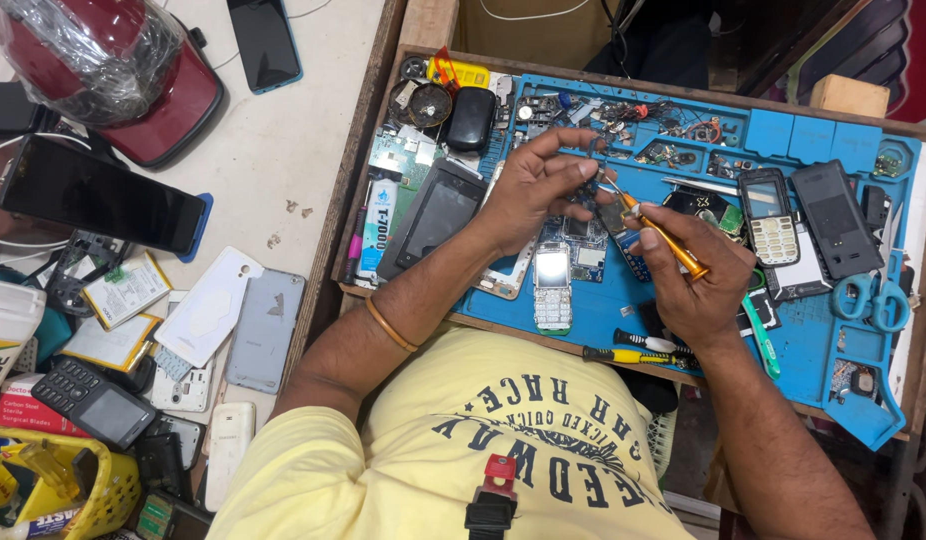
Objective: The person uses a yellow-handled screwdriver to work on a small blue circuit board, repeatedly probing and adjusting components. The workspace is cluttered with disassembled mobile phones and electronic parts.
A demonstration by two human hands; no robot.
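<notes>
- The right hand pinched an orange-handled screwdriver between thumb and forefingers, the other fingers curled under it, its tip angled up and left toward the left hand.
- The left hand had its fingers closed around a small dark phone part; thumb and forefinger met just where the screwdriver tip landed. What exactly the part was could not be told, as the fingers hid most of it.
- The part was held just above the blue mat, over its middle, not resting on it.
- By its look it was light, thin and stiff, probably brittle with exposed circuitry; I judged the edges the safest place to grip, with little squeeze, and the tip likely to slip off a tiny screw.
- Directly below the hands lay a white keypad phone with a lit screen, touching the mat.
- Right of the hands lay a second keypad phone and a dark back cover; blue scissors sat near the mat's right edge.
- A yellow-handled screwdriver lay at the mat's near edge.
- Left of the tray, the counter carried a black tablet, white and grey covers and a red helmet.
</notes>
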